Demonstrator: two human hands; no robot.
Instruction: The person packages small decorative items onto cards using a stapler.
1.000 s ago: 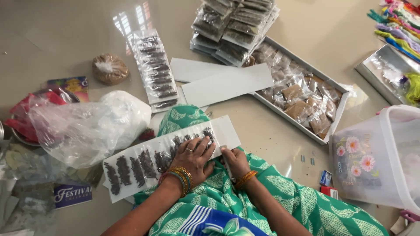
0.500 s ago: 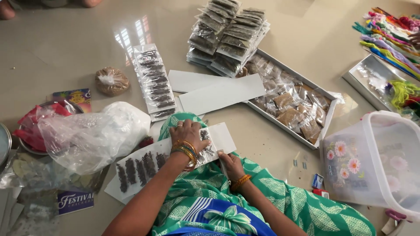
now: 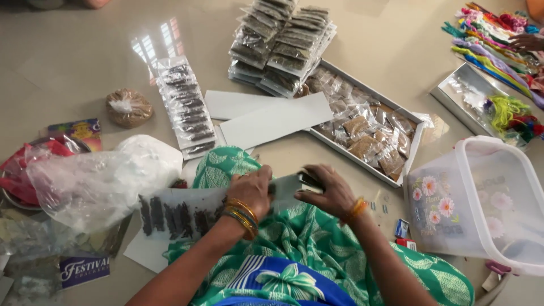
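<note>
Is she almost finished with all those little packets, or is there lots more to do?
Some looks done: a filled strip of packets lies on the floor, with stacks of packed bags behind it. In hand: the left hand and right hand hold a half-filled card strip on her lap. Probably lots left: the tray of loose sachets is still full and blank cards wait.

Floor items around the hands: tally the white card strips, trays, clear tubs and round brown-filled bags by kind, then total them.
White card strips: 3, two bare, one bearing dark pieces held by the left hand and right hand
Trays: 2
Clear tubs: 1
Round brown-filled bags: 1
Total: 7
</note>
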